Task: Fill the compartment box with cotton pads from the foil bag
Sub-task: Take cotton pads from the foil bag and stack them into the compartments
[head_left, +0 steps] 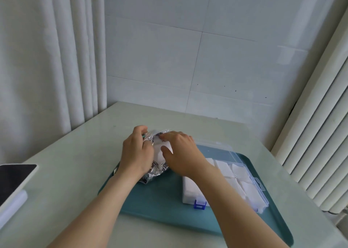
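A crinkled silver foil bag [153,173] lies on the left part of a teal tray [160,200]. My left hand [136,153] grips the bag's left side near its mouth. My right hand [181,153] reaches into the bag's opening and pinches white cotton pads [160,152] between thumb and fingers. To the right on the tray stands the clear compartment box [243,180] with blue latches, its lid open toward the back. White cotton pads lie in several of its compartments; my right forearm hides part of the box.
The tray sits on a pale green table [75,163]. A dark tablet-like device [13,180] in a white frame rests at the table's left edge. Curtains hang left, a tiled wall is behind, and a white radiator [310,144] stands right.
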